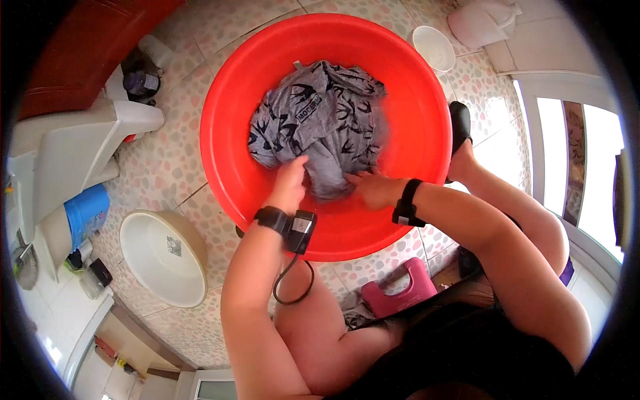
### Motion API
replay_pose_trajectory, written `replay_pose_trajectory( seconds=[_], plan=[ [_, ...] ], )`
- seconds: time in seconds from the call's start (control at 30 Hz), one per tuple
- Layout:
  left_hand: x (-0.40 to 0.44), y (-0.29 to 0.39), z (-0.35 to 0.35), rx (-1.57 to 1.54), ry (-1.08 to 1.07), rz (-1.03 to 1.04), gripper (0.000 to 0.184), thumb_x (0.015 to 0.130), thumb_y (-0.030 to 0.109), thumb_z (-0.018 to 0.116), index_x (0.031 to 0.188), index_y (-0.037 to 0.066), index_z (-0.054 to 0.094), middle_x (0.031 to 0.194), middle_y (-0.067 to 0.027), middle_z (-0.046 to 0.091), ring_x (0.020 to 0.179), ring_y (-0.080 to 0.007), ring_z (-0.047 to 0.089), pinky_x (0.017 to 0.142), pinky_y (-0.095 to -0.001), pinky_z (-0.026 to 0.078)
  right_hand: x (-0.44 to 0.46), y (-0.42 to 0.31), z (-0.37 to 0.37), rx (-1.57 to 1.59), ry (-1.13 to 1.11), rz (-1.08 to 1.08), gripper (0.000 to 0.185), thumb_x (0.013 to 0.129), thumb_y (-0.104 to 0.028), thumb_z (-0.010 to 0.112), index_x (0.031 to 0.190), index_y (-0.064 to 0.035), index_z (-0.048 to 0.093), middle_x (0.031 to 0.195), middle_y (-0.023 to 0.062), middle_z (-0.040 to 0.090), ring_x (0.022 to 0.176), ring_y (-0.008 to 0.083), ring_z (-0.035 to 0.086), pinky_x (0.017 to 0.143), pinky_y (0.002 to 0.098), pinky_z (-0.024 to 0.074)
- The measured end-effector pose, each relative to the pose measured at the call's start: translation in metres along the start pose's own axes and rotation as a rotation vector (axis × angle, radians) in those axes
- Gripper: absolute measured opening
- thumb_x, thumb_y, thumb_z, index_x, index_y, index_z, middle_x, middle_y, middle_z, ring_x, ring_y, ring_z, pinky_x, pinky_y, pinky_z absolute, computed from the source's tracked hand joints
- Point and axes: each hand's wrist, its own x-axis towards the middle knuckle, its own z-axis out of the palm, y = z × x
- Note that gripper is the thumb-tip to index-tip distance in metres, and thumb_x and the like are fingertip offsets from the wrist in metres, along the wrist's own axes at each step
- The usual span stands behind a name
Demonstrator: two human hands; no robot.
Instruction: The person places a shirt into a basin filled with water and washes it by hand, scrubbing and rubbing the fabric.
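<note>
A grey garment [333,113] with black prints and a lettered patch lies bunched and wet-looking in a large red basin [227,127]. My left hand [291,183] is at the garment's near left edge, its fingers closed on a fold of the cloth. At the near right edge, my right hand [375,190] grips the cloth too, with its fingertips partly hidden by folds. Between the hands, a smooth stretch of the grey fabric bulges toward me. Both wrists wear black straps, the left one with a small box and a cable.
A cream basin [137,260] stands on the tiled floor at left, near a blue container [88,212]. Behind the red basin at right are a white bowl [433,48] and a pale jug [481,23]. A pink stool [400,293] is close to my legs.
</note>
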Motion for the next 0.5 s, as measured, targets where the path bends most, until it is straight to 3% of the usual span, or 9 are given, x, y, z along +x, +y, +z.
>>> replay_pose_trajectory(
  seconds=[0.13,0.2,0.33,0.4,0.5],
  plan=[
    [-0.017,0.003,0.022,0.083,0.080,-0.065,0.013,0.079,0.019,0.056,0.088,0.010,0.053,0.083,-0.0029,0.056,0.085,-0.0170,0.051,0.082,-0.0391,0.039,0.012,0.023,0.005,0.036,-0.174,0.011,0.028,0.069,-0.013,0.055,0.094,-0.0035,0.058,0.109,0.0203,0.052,0.108,0.0361,0.045,0.082,0.0478,0.0399],
    [-0.014,-0.001,0.012,0.019,-0.104,-0.137,0.006,0.079,0.015,0.055,0.082,0.011,0.053,0.079,-0.0010,0.055,0.076,-0.0146,0.052,0.077,-0.0381,0.043,0.004,0.028,-0.003,0.217,-0.081,0.087,0.030,0.068,-0.012,0.057,0.095,0.0007,0.052,0.088,0.0194,0.058,0.092,0.0357,0.054,0.070,0.0454,0.0432],
    [-0.028,0.001,0.020,-0.051,-0.118,-0.160,0.003,0.077,0.013,0.055,0.077,0.011,0.052,0.078,0.0001,0.054,0.071,-0.0123,0.052,0.072,-0.0364,0.045,-0.016,0.025,-0.024,0.265,0.076,0.120,0.037,0.065,-0.012,0.058,0.098,0.0049,0.051,0.083,0.0210,0.059,0.082,0.0373,0.058,0.068,0.0438,0.0452],
    [-0.034,0.006,0.026,0.067,-0.022,-0.022,0.005,0.076,0.012,0.056,0.079,0.010,0.053,0.083,-0.0012,0.055,0.077,-0.0138,0.052,0.075,-0.0323,0.043,-0.022,0.032,-0.028,0.282,0.195,0.089,0.031,0.067,-0.011,0.058,0.093,0.0040,0.052,0.085,0.0220,0.059,0.082,0.0363,0.058,0.066,0.0430,0.0462],
    [-0.030,0.008,0.025,0.022,-0.041,-0.033,0.012,0.075,0.011,0.056,0.087,0.009,0.053,0.092,-0.0023,0.056,0.085,-0.0154,0.052,0.078,-0.0302,0.041,-0.037,0.039,-0.050,0.164,0.220,0.141,0.026,0.072,-0.016,0.057,0.091,0.0015,0.053,0.082,0.0210,0.059,0.080,0.0355,0.059,0.066,0.0446,0.0464]
  ],
)
